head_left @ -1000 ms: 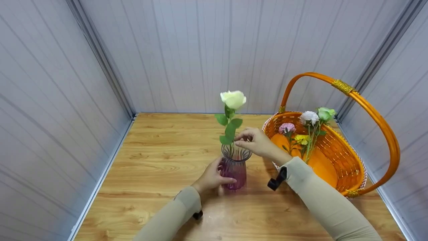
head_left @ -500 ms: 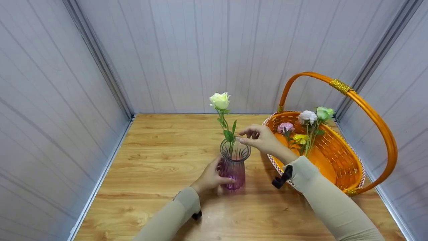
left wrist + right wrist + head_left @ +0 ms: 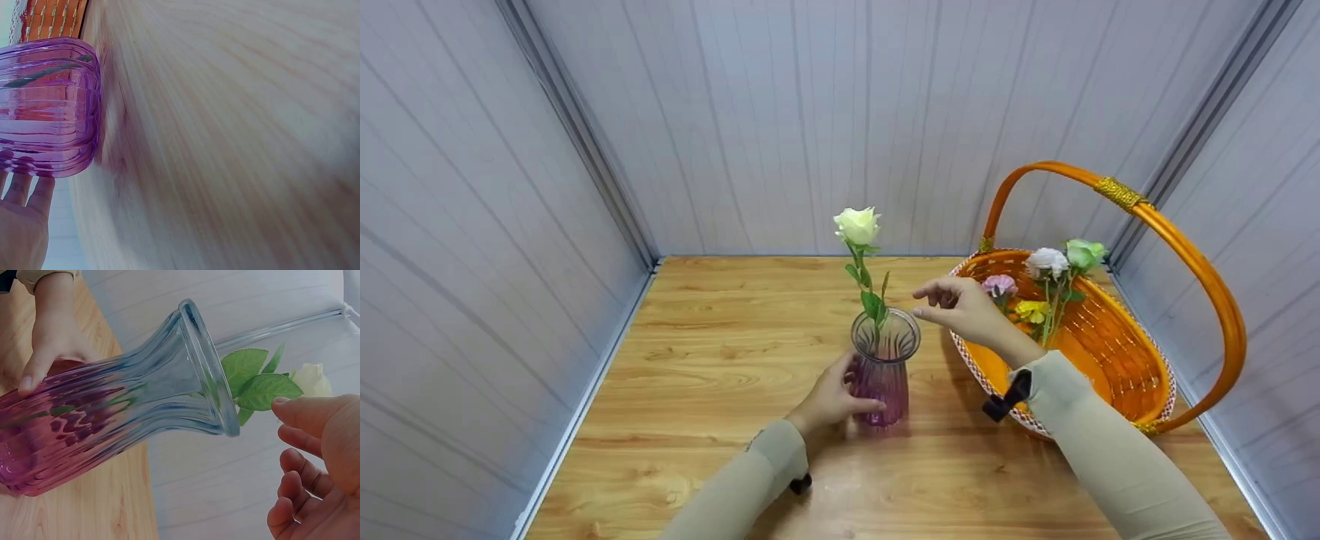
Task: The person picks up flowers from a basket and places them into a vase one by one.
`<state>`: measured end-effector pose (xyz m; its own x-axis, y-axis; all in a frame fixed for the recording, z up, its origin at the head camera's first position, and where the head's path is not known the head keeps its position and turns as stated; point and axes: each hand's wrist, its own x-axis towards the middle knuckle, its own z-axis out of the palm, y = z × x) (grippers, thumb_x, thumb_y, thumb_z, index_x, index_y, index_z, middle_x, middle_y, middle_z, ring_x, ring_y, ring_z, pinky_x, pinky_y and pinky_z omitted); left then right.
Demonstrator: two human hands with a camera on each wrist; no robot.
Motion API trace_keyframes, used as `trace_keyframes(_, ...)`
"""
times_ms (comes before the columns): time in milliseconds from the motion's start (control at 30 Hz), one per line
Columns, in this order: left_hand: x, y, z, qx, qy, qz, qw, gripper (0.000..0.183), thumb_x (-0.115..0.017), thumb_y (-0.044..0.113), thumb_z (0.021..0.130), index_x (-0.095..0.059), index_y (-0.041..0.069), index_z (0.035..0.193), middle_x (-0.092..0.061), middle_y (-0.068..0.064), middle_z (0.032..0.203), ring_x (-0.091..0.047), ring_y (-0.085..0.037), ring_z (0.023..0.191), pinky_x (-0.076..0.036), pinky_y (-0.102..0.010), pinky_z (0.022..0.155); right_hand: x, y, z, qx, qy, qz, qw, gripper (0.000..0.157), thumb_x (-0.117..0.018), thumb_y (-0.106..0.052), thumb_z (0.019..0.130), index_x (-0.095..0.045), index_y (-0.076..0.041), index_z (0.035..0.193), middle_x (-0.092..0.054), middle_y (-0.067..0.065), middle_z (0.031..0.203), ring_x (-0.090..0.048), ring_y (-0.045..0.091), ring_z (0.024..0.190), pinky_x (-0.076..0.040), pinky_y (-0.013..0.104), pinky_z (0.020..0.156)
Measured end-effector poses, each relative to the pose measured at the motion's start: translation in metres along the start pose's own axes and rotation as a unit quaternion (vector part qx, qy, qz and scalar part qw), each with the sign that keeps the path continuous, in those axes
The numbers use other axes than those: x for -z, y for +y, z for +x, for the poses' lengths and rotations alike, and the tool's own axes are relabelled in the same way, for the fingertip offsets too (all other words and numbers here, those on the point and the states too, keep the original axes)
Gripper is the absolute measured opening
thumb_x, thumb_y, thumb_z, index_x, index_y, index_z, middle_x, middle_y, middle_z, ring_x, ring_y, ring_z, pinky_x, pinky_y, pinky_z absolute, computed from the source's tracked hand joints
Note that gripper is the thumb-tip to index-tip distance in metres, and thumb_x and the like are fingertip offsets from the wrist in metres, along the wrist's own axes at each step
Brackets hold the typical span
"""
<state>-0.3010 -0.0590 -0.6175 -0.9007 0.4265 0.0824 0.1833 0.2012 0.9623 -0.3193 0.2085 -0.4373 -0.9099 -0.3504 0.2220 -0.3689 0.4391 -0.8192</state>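
Note:
A ribbed glass vase [image 3: 883, 386], clear at the flared mouth and purple toward the base, stands upright on the wooden table. My left hand [image 3: 831, 396] holds its lower body, thumb across the front and fingers around the far left side. One white rose [image 3: 856, 225] with green leaves leans left out of the mouth; its stem shows through the glass in the left wrist view. My right hand [image 3: 969, 311] hovers right of the rim with loosely bent fingers and nothing in them. In the right wrist view its thumb overlaps the edge of a rose leaf [image 3: 270, 391].
An orange woven basket [image 3: 1117, 352] with a tall arched handle [image 3: 1119, 193] stands at the right, partly behind my right forearm. In it lie a white flower [image 3: 1046, 263], a green rose [image 3: 1084, 254], a pink flower [image 3: 1000, 285] and a yellow flower [image 3: 1031, 310]. Panel walls enclose the table.
My right hand has let go of the white rose and drawn away to the right. The rose has turned and tipped left against the rim. My left hand stays on the vase.

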Motion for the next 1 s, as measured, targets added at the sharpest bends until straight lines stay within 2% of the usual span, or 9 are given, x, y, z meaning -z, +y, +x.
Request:
trace_keyframes(333, 0.002, 0.001, -0.002, -0.005, -0.002, 0.006, 1.0, 0.103, -0.1, 0.024, 0.077, -0.044, 0.018, 0.163, -0.06, -0.012, 0.153, -0.056, -0.034, 0.145, -0.043, -0.059, 0.127, 0.013, 0.003, -0.005, -0.02, 0.012, 0.008, 1.0, 0.029, -0.082, -0.011, 0.097, -0.077, 0.003, 0.121, -0.06, 0.003, 0.091, -0.052, 0.014, 0.079, -0.046, 0.02, 0.069)
trace_keyframes(600, 0.002, 0.0, -0.001, 0.0, -0.002, 0.003, 1.0, 0.103, -0.1, 0.023, 0.078, -0.043, 0.016, 0.164, -0.058, -0.013, 0.157, -0.053, -0.036, 0.148, -0.039, -0.06, 0.129, 0.023, 0.006, -0.01, -0.013, 0.029, 0.01, 0.999, 0.027, -0.081, -0.008, 0.097, -0.076, 0.004, 0.12, -0.063, 0.004, 0.089, -0.054, 0.011, 0.077, -0.047, 0.018, 0.066)
trace_keyframes(800, 0.002, -0.001, -0.003, 0.004, -0.008, -0.02, 0.9998, 0.1, -0.099, 0.02, 0.08, -0.044, 0.014, 0.163, -0.059, -0.014, 0.154, -0.054, -0.036, 0.147, -0.044, -0.057, 0.126, 0.027, 0.01, -0.013, -0.011, 0.047, 0.017, 0.999, 0.027, -0.082, -0.005, 0.095, -0.076, 0.007, 0.119, -0.069, 0.003, 0.091, -0.058, 0.006, 0.078, -0.051, 0.016, 0.068)
trace_keyframes(1000, 0.002, 0.0, -0.004, 0.014, -0.009, -0.024, 0.9996, 0.102, -0.1, 0.021, 0.078, -0.043, 0.014, 0.163, -0.058, -0.011, 0.155, -0.053, -0.034, 0.147, -0.045, -0.054, 0.126, 0.035, 0.017, -0.016, -0.014, 0.051, 0.018, 0.998, 0.026, -0.081, -0.006, 0.097, -0.076, 0.008, 0.119, -0.071, 0.009, 0.095, -0.059, 0.008, 0.079, -0.052, 0.017, 0.07)
